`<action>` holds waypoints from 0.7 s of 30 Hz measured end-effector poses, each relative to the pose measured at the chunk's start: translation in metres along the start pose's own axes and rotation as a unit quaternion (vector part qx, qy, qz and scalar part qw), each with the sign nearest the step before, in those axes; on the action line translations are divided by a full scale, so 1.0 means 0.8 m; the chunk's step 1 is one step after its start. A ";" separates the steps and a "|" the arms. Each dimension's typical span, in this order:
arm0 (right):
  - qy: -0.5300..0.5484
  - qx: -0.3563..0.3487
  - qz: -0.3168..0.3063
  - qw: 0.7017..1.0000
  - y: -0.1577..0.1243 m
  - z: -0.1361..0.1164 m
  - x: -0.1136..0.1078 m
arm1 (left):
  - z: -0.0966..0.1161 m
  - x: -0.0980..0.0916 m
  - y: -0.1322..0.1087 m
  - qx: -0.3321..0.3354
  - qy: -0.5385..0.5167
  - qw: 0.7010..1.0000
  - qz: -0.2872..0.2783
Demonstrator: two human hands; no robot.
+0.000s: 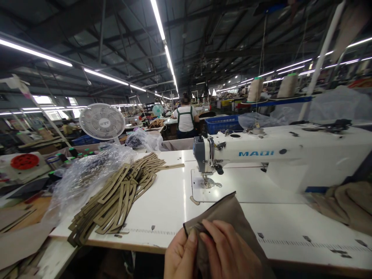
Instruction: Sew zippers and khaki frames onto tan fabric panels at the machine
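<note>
Both my hands are at the bottom middle, closed on a piece of brown fabric [229,213]. My left hand [180,257] pinches its near corner with the thumb on top. My right hand [229,254] grips the same fabric just to the right, fingers pressed on it. The fabric rises to a point toward the presser foot [207,182] of a white sewing machine [290,155], and stays short of it. The fabric hangs over the front edge of the white table [171,197].
A long pile of olive cut-out pieces [122,195] lies on the table's left, beside crumpled clear plastic [84,178]. A white fan [101,122] stands behind. Brown cloth [345,201] lies at the right. Thread cones [255,89] stand above the machine. A person [185,120] stands far back.
</note>
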State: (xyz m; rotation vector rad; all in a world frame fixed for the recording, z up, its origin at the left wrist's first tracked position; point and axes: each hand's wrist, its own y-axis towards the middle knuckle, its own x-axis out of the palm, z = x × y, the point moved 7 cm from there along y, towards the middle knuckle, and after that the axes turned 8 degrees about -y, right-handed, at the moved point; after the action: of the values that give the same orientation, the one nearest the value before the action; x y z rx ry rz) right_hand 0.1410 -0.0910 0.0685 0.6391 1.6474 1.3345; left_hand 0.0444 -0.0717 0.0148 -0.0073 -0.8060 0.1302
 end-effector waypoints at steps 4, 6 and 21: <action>0.000 -0.022 -0.009 1.000 0.004 -0.002 -0.002 | 0.002 -0.005 0.001 0.025 0.014 0.999 0.020; 0.001 -0.032 -0.012 0.999 0.007 -0.002 -0.004 | 0.002 -0.006 0.000 0.029 0.021 0.999 0.029; 0.000 -0.039 -0.017 0.999 0.007 -0.004 -0.004 | 0.010 -0.003 -0.006 0.035 0.019 0.999 0.020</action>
State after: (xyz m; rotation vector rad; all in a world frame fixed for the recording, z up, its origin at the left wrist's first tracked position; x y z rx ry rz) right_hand 0.1394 -0.0938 0.0749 0.5620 1.5911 1.3679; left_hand 0.0381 -0.0768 0.0189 0.0401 -0.7629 0.1947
